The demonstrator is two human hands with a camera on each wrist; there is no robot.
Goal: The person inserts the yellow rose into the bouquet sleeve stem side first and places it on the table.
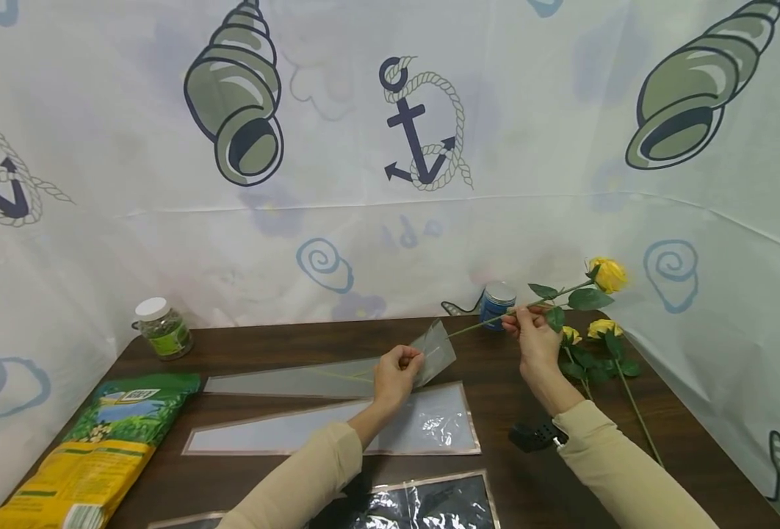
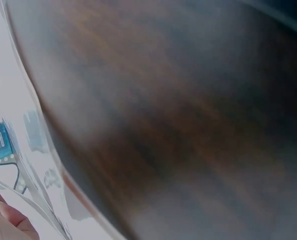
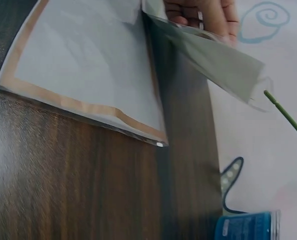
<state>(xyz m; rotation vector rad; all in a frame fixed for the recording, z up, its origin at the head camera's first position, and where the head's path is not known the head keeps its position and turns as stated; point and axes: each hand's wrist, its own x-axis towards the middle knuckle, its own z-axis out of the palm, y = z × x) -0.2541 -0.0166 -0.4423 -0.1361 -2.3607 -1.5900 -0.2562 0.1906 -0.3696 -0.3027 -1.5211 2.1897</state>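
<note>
My right hand (image 1: 537, 342) pinches the stem of a yellow rose (image 1: 609, 275), its bloom up to the right and its leaves by my fingers. My left hand (image 1: 396, 373) grips the wide end of a translucent grey flower sleeve (image 1: 438, 353) between thumb and fingers. Toward the sleeve's mouth runs the green stem (image 3: 287, 116); a faint green line shows through the sleeve in the head view. How deep the stem sits I cannot tell. Below lies a white flower sleeve (image 1: 430, 422) with a gold border. Left fingers (image 2: 11, 220) show at the left wrist view's corner.
Two more yellow roses (image 1: 604, 328) lie at the table's right. A blue can (image 1: 498, 301) stands at the back edge, a white-lidded jar (image 1: 164, 330) at back left. A yellow-green bag (image 1: 102, 448) lies at left, a black sleeve (image 1: 432, 507) at the front.
</note>
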